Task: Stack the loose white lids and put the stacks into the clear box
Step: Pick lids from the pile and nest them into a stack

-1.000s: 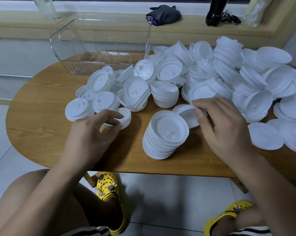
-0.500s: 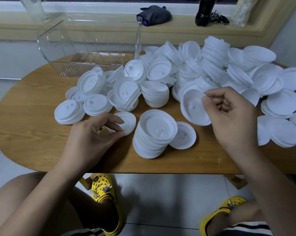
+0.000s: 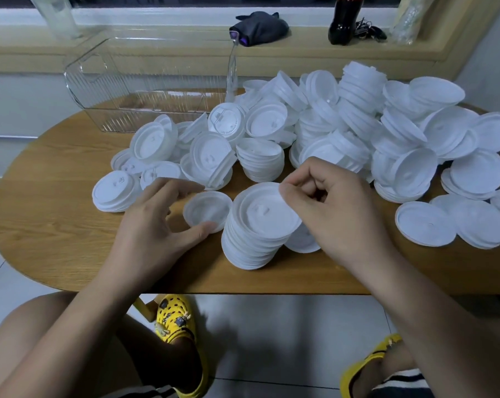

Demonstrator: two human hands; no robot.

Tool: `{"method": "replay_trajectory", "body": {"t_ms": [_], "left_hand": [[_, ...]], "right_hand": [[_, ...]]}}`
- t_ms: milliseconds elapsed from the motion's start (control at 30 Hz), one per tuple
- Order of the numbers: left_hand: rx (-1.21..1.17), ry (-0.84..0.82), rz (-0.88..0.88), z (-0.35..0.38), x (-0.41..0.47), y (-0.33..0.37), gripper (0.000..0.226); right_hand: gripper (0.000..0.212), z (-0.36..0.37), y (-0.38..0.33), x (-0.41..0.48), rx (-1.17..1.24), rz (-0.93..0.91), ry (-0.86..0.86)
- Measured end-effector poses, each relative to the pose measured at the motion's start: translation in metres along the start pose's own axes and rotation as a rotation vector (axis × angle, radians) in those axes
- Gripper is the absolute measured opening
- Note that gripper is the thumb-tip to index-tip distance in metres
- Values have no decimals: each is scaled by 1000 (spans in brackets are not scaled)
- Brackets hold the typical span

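Note:
A tall stack of white lids (image 3: 254, 234) stands near the front edge of the wooden table (image 3: 50, 214). My right hand (image 3: 326, 208) pinches the rim of the top lid (image 3: 261, 211) on that stack. My left hand (image 3: 157, 225) holds a single white lid (image 3: 207, 209) flat on the table just left of the stack, thumb and fingers around its rim. Another lid (image 3: 303, 239) lies under my right hand. A big heap of loose lids and short stacks (image 3: 343, 130) fills the table behind. The clear box (image 3: 145, 84) stands at the back left with nothing in it.
On the window ledge sit a dark cloth pouch (image 3: 257, 27), a cola bottle (image 3: 343, 18), keys (image 3: 368, 31) and clear bottles. Several flat lids (image 3: 427, 224) lie at the right edge. Yellow clogs (image 3: 175, 317) and my knees are below the table's front edge.
My right hand carried a lid from the heap leftward and down onto the top of the tall stack. My left hand stayed on its single lid beside the stack.

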State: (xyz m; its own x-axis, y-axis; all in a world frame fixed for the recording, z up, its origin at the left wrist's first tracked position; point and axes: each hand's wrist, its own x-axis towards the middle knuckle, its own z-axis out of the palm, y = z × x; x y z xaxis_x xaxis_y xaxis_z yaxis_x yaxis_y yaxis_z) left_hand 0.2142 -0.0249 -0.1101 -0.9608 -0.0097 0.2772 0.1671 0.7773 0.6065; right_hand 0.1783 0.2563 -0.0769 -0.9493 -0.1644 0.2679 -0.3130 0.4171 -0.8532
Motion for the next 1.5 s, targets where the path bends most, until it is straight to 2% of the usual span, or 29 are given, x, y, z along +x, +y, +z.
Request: {"method": "replay_trajectory", "body": {"t_ms": [200,400,567,667,767,900,1000,1133,1367,1500], "left_hand": [[43,-91,-13,8,4,-3,86],[18,-112,-37,10,9,-3,84],[-48,-139,-75,0,6,-4,94],[-137,-126,-115,-10,3,-2,95],[-310,-75,-163,-20,3,1,87],[-661,-44,-166,-32,5,11,85],[-747,-48,-80,-36,8,22,83],[-732,-90,6,-37,15,39,82],[-351,-237,159,-31,27,62,85],[-270,-288,159,-25,29,71,94]], "right_hand": [[13,7,5,0,-23,-15,-7],[8,8,9,-2,-27,-34,-6],[10,-7,18,-2,-14,-32,35],[11,-17,26,-4,-55,25,34],[8,-24,34,-7,-175,54,-31],[32,-32,43,-15,-377,40,-239],[55,-32,49,-24,-419,-23,-328],[75,-26,58,-32,-484,-78,-356],[62,-30,59,-29,-393,-38,-213],[43,-41,45,-21,-164,-12,-58]]}}
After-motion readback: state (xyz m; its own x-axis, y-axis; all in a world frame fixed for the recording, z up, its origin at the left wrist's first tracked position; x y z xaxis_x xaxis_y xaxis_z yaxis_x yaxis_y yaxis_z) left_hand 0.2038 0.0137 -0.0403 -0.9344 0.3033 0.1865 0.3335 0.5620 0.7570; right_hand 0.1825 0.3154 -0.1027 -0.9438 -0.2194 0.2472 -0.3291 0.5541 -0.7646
